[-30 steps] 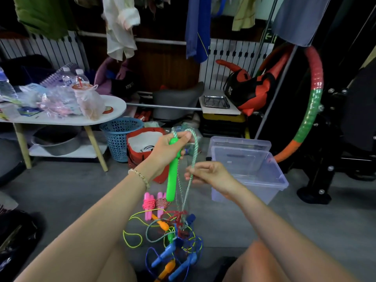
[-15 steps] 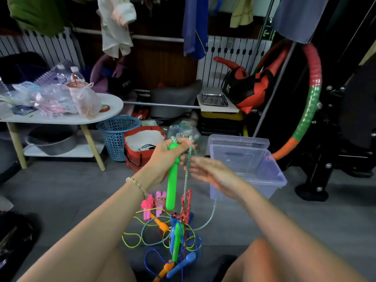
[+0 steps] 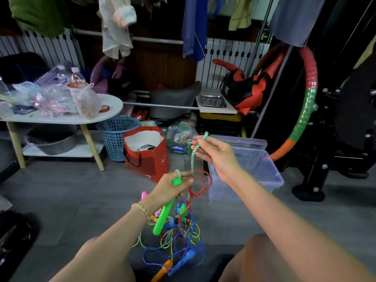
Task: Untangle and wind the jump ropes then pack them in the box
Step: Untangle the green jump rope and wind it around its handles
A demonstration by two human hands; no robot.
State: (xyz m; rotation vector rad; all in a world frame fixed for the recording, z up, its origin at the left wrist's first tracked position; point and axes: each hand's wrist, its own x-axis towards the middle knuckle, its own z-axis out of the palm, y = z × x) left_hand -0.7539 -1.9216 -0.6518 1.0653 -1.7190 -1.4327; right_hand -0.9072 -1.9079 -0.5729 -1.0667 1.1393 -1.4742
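Gripping green handle (image 3: 162, 217) in our left hand (image 3: 168, 190), axis steep, free end down-left; our right hand (image 3: 218, 154) pinches speckled rope (image 3: 192, 159).

My left hand (image 3: 173, 189) sits low, fingers curled round the green handle (image 3: 162, 217). My right hand (image 3: 218, 157) is higher, pinching the speckled rope (image 3: 192, 159). Both forearms reach forward.
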